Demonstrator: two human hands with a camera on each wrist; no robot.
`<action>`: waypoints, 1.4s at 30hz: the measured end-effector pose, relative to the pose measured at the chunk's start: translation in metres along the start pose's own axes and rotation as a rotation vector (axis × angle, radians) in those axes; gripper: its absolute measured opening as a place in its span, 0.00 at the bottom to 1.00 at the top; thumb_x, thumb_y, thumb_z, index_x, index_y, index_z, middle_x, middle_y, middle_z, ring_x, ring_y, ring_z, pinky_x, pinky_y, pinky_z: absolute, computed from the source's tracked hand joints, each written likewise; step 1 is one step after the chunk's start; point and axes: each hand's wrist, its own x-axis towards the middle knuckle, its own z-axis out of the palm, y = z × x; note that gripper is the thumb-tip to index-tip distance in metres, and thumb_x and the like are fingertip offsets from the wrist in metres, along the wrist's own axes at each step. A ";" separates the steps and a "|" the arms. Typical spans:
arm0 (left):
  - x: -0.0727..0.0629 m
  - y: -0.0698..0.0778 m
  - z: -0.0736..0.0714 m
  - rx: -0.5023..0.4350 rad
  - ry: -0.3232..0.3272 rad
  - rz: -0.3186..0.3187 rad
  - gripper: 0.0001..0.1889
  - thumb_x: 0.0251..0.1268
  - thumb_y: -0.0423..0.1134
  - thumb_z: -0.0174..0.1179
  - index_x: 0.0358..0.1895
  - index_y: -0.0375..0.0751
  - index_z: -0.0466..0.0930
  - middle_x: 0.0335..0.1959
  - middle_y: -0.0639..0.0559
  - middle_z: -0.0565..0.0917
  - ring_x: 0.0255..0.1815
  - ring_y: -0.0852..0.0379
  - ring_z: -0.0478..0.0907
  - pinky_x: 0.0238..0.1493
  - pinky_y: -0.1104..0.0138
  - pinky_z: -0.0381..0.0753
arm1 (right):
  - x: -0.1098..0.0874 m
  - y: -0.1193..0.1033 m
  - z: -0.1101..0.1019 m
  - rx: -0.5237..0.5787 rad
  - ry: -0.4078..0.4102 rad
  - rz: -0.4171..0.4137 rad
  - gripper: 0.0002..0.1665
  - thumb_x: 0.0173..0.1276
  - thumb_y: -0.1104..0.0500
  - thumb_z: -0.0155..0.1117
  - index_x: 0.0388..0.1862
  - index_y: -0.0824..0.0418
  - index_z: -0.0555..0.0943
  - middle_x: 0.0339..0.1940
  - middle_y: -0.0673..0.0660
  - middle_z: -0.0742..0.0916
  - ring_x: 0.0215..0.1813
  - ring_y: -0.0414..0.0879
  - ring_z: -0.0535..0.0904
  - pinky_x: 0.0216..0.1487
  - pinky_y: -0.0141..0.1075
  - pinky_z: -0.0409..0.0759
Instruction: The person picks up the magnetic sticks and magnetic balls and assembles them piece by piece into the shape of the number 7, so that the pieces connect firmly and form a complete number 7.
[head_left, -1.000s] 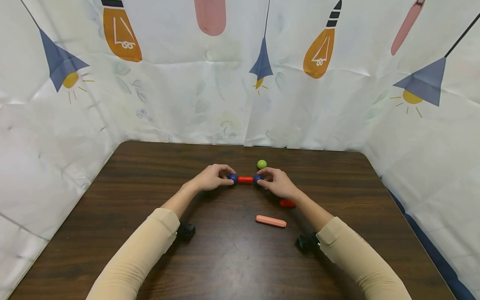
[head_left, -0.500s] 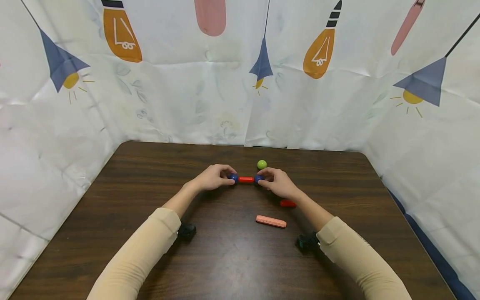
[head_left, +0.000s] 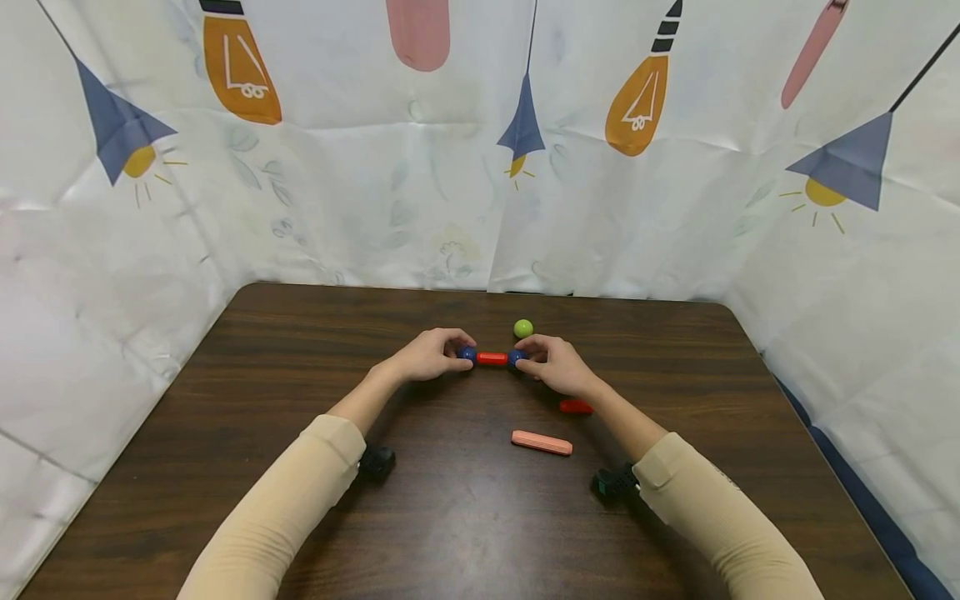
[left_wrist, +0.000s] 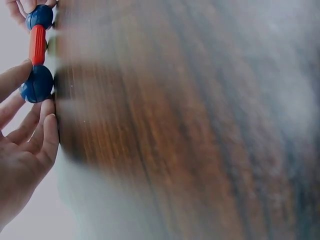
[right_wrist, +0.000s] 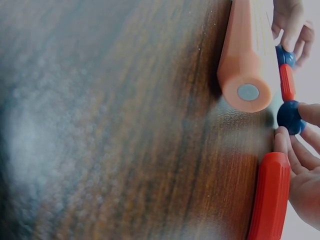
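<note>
Between my hands a short red rod [head_left: 492, 359] joins two dark blue balls end to end, like a small dumbbell. My left hand [head_left: 429, 354] pinches the left blue ball [left_wrist: 37, 84] between thumb and fingers. On the other end, my right hand [head_left: 557, 364] pinches the right blue ball [right_wrist: 290, 118] the same way. In the left wrist view the red rod [left_wrist: 37, 45] meets both balls. A green ball [head_left: 523, 328] sits just behind my right fingers.
A salmon-pink rod [head_left: 542, 442] with a grey disc in its end lies nearer me on the dark wooden table [head_left: 450, 517]. Another red rod [head_left: 575, 407] lies partly under my right forearm. A white patterned curtain [head_left: 360, 183] stands behind the table.
My left hand has shifted very slightly to the right with its blue ball. The right hand and the loose rods look the same.
</note>
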 end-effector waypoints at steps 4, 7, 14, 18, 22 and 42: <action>0.003 0.001 0.001 0.022 -0.003 0.007 0.19 0.71 0.43 0.68 0.61 0.42 0.82 0.46 0.50 0.82 0.36 0.54 0.75 0.39 0.62 0.76 | -0.001 -0.001 -0.001 -0.001 -0.001 0.004 0.19 0.75 0.58 0.67 0.62 0.62 0.81 0.51 0.58 0.85 0.47 0.49 0.83 0.43 0.39 0.85; 0.004 0.003 0.002 0.036 -0.003 0.014 0.19 0.71 0.43 0.68 0.61 0.41 0.82 0.45 0.49 0.82 0.35 0.54 0.74 0.39 0.61 0.75 | -0.001 -0.001 -0.001 -0.002 0.000 0.002 0.19 0.75 0.58 0.67 0.62 0.62 0.81 0.50 0.58 0.85 0.46 0.49 0.83 0.43 0.39 0.84; 0.007 0.006 0.005 0.044 0.013 0.033 0.16 0.70 0.42 0.68 0.57 0.42 0.84 0.47 0.50 0.83 0.39 0.53 0.74 0.44 0.60 0.74 | 0.001 -0.002 0.000 0.001 0.003 -0.014 0.19 0.75 0.58 0.67 0.61 0.63 0.82 0.51 0.58 0.85 0.46 0.49 0.83 0.43 0.39 0.85; 0.011 0.004 0.007 0.061 0.025 0.051 0.15 0.70 0.42 0.68 0.56 0.43 0.85 0.48 0.50 0.83 0.42 0.53 0.75 0.48 0.60 0.75 | 0.001 -0.004 0.001 -0.004 0.002 -0.019 0.19 0.75 0.58 0.67 0.61 0.63 0.81 0.51 0.58 0.85 0.46 0.48 0.83 0.43 0.39 0.84; 0.013 0.004 0.009 0.072 0.033 0.062 0.14 0.70 0.42 0.68 0.55 0.43 0.86 0.49 0.51 0.84 0.45 0.53 0.76 0.53 0.58 0.75 | 0.001 -0.005 0.001 -0.010 0.001 -0.024 0.19 0.75 0.58 0.67 0.62 0.63 0.81 0.51 0.58 0.85 0.45 0.48 0.83 0.43 0.38 0.84; 0.014 0.007 0.012 0.054 0.030 0.047 0.12 0.71 0.44 0.68 0.53 0.46 0.87 0.45 0.54 0.85 0.41 0.54 0.75 0.49 0.59 0.75 | -0.003 -0.002 -0.007 -0.033 -0.035 -0.007 0.20 0.76 0.58 0.66 0.63 0.63 0.80 0.55 0.57 0.85 0.48 0.47 0.84 0.44 0.39 0.84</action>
